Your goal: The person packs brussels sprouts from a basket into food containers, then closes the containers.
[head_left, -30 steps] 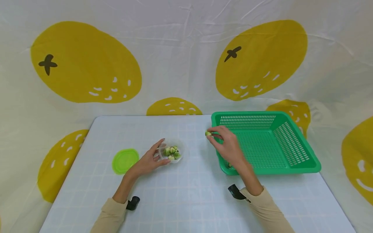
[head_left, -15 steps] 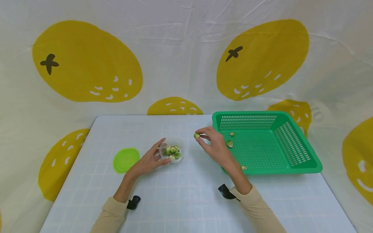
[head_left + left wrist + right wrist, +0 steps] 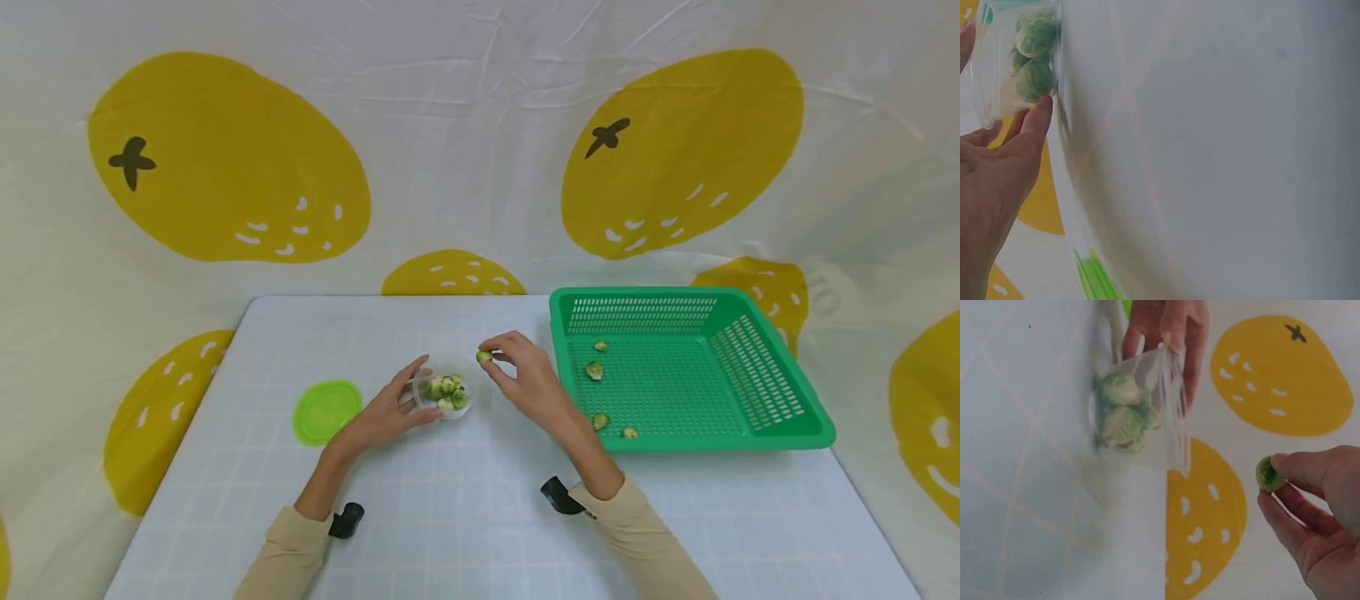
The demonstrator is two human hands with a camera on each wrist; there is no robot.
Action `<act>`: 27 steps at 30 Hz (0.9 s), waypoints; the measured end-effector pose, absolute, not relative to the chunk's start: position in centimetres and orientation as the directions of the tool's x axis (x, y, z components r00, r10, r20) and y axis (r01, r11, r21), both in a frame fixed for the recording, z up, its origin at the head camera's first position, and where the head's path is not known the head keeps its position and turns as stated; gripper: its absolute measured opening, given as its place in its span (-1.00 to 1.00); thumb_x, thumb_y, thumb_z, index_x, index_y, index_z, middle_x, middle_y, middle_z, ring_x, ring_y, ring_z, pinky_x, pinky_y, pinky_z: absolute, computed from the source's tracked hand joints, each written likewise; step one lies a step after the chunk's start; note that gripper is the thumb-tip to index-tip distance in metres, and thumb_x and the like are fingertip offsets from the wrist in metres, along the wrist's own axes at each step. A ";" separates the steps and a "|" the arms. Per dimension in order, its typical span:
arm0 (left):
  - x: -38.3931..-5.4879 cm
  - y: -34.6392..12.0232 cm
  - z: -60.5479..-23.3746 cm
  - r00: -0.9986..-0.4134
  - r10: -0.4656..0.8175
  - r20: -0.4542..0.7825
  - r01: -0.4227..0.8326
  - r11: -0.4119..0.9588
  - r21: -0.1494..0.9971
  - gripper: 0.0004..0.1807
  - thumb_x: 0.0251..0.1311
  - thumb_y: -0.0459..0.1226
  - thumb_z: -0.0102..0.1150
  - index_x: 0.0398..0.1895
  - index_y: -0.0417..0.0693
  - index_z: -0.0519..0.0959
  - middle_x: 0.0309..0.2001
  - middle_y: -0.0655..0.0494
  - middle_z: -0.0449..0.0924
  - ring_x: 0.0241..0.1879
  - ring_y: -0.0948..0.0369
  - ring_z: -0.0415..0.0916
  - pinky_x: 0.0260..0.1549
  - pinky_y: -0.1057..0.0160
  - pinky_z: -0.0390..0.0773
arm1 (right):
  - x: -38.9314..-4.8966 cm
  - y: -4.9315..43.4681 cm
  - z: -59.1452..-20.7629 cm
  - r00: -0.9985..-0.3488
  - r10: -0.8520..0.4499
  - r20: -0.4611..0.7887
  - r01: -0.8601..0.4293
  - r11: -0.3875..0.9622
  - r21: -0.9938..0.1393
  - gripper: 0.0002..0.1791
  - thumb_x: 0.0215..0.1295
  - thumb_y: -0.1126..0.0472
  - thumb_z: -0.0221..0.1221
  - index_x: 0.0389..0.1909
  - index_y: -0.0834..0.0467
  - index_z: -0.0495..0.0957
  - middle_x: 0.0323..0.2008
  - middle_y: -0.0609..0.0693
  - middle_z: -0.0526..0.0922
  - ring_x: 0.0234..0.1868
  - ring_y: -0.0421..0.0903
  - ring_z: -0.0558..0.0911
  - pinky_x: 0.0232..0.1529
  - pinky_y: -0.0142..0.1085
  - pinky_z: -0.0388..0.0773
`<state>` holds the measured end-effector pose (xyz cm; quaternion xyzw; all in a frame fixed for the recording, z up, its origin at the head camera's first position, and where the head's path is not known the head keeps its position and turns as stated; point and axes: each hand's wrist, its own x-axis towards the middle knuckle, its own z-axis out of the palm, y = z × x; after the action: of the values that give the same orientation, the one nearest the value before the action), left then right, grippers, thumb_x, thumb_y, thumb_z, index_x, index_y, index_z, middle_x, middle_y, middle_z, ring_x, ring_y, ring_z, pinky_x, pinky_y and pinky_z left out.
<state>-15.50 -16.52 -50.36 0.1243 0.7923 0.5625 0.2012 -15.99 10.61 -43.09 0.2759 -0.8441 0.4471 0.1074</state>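
Observation:
My right hand (image 3: 528, 379) pinches a small Brussels sprout (image 3: 484, 356) between thumb and fingertips, a little right of and above a clear plastic container (image 3: 1175, 425). That container stands on the table with several Brussels sprouts (image 3: 447, 389) in its bottom. Thumb and fingers of my left hand (image 3: 390, 410) curve round its left side and hold it. In the left wrist view, fingertips rest along the container's wall (image 3: 1000, 94). The right wrist view shows the pinched sprout apart from the container's rim.
A green perforated basket (image 3: 675, 445) stands on the right of the table, with several Brussels sprouts (image 3: 594, 371) along its left side. Left of my left hand lies a round bright green lid (image 3: 327, 412). A white cloth with yellow fruit prints hangs behind the table.
My right hand has moved left from the basket's left rim toward the container, carrying the sprout. Sprouts in the basket have come into sight. My left hand stays on the container.

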 end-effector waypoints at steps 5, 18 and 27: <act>-15.5 -16.6 -50.4 -0.885 0.433 -0.172 -0.028 0.320 0.947 0.09 0.26 -0.07 0.45 0.69 0.19 -0.08 0.60 -0.05 0.03 0.54 -0.11 0.04 0.45 -0.09 0.24 | -16.1 9.8 -43.8 -0.808 -0.394 0.438 -0.582 0.419 -0.697 -0.80 0.33 0.44 0.32 -0.05 0.32 0.66 -0.10 0.13 0.65 -0.01 0.03 0.65 0.08 -0.16 0.69; -15.5 -16.5 -50.3 -0.884 0.435 -0.173 -0.032 0.312 0.949 0.09 0.26 -0.06 0.44 0.69 0.20 -0.08 0.61 -0.04 -0.02 0.54 -0.09 0.05 0.44 -0.07 0.26 | -16.6 8.3 -45.4 -0.818 -0.440 0.371 -0.556 0.438 -0.706 -0.81 0.33 0.46 0.31 -0.06 0.32 0.67 -0.09 0.12 0.65 -0.01 0.04 0.66 0.09 -0.13 0.67; -15.5 -16.4 -50.2 -0.883 0.437 -0.172 -0.035 0.303 0.952 0.10 0.25 -0.06 0.45 0.69 0.18 -0.09 0.61 -0.04 -0.01 0.55 -0.08 0.04 0.43 -0.05 0.29 | -16.9 7.7 -46.4 -0.788 -0.481 0.385 -0.602 0.468 -0.647 -0.80 0.27 0.49 0.35 -0.10 0.31 0.67 -0.13 0.10 0.66 -0.06 0.03 0.66 0.02 -0.12 0.68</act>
<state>-15.47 -16.42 -50.22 0.1287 0.7809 0.5759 0.2050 -16.90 7.68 -46.44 0.3172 -0.8535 0.4066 0.0743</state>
